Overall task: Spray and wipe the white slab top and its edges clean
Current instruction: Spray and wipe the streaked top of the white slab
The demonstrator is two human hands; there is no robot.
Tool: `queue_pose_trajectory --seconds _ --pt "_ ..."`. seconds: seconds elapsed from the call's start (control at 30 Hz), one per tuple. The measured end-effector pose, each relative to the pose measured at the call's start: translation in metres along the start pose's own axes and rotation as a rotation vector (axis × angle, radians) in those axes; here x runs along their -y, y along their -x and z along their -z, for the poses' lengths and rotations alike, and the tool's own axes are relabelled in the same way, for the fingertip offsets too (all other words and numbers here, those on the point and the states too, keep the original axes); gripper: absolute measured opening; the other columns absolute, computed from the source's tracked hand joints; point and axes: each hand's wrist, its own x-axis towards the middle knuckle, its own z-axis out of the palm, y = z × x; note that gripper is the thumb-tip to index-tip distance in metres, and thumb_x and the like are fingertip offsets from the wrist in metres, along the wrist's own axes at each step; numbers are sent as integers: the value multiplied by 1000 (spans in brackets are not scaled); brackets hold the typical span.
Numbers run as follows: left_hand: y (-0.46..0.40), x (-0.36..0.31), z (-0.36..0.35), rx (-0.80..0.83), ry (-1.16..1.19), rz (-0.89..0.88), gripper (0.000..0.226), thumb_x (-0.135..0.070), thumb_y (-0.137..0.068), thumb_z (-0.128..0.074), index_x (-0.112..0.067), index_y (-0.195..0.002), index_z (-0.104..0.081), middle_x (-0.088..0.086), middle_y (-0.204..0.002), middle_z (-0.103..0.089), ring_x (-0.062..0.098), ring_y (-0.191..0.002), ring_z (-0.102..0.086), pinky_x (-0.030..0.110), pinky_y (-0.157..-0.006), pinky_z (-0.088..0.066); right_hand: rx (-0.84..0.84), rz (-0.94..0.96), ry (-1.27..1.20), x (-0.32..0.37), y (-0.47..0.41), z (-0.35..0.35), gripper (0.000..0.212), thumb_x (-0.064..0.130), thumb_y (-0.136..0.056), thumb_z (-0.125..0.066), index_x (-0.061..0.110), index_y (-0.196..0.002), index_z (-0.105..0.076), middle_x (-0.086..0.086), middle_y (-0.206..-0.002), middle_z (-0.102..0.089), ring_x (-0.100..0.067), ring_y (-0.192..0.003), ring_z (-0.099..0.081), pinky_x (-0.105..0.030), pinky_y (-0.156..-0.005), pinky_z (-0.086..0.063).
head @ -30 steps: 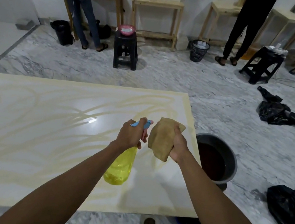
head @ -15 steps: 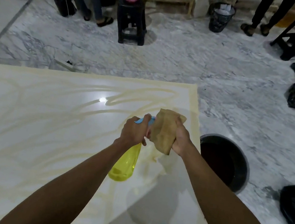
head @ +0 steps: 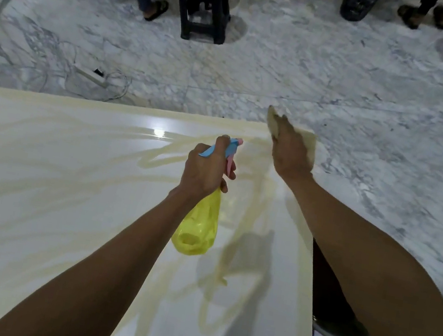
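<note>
Fingers (head: 281, 123) press cloth (head: 309, 143) on slab (head: 66, 170) corner; left hand (head: 205, 171) grips sprayer (head: 199, 229).

Left arm: bare, extended forward from the near edge, wrist raised; left hand (head: 208, 170) curled in a grip, back of hand facing up. Right arm: bare, stretched further toward the far right; right hand (head: 290, 147) palm down, fingers extended together and pointing far, slightly blurred.

Cloth (head: 309, 142) lies on the slab's (head: 49, 182) far right corner, bucket (head: 333, 300) beside its right edge.
</note>
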Motion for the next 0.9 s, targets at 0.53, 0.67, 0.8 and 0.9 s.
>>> queue_pose_trajectory --seconds 0.53,0.67,0.8,0.9 --pt "12 57 21 20 -50 74 71 -58 -87 -43 1 -102 -80 11 -66 -68 30 -69 -70 31 -44 -49 159 195 172 -29 72 -98 56 53 -101 -8 32 -153 -10 -6 -164 -21 -30 -152 -14 -50 -121 -7" --pt "36 66 27 29 -73 97 83 -70 -71 -46 -2 -106 -78 20 -82 -71 30 -70 -72 30 -43 -50 127 205 140 -28 120 -102 53 48 -105 -14 27 -153 -21 -10 -160 -32 -34 -149 -26 -52 -119 -15" --pt "71 78 35 53 -101 105 81 -67 -76 -48 0 -111 -76 13 -72 -70 30 -68 -71 30 -43 -49 123 195 117 -19 177 -105 54 43 -101 -23 26 -152 -21 -11 -160 -30 -34 -149 -25 -51 -120 -11" --pt "111 94 44 74 -133 85 72 -60 -86 -45 3 -101 -77 11 -68 -70 33 -67 -71 31 -44 -50 160 169 123 -11 230 -102 56 46 -99 -18 28 -153 -16 -9 -163 -24 -32 -151 -18 -47 -121 -2"
